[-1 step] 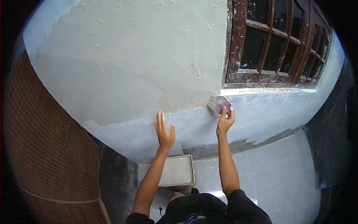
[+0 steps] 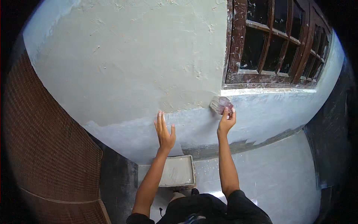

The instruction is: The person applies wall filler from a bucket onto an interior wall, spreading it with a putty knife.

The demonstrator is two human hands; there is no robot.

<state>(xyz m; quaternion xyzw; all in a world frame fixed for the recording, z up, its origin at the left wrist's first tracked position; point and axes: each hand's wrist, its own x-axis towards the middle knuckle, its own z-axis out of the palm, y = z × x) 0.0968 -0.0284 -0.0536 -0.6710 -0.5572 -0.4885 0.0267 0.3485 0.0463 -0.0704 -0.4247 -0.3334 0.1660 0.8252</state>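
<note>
My right hand [image 2: 228,120] grips a flat, putty-smeared pinkish scraper [image 2: 221,104] against the wall at the lower left corner of a wooden window frame [image 2: 231,59], where cream putty [image 2: 156,67] borders a paler whitish band [image 2: 261,112]. To the left, my left hand [image 2: 164,130] is open, fingers stretched upward at the putty's lower edge, resting on or very close to the wall. Below it, a rectangular tray [image 2: 192,170] holds smooth cream paste at the foot of the wall, partly hidden by my left forearm.
Brown woven panels [image 2: 52,127] stand at the left beside a dark surface [image 2: 115,179]. A grey tiled floor [image 2: 276,171] runs along the wall's base to a dark surface [image 2: 332,130] on the right. My feet show near the tray.
My right hand and the scraper have shifted very slightly to the right and down. My left hand is almost unchanged.
</note>
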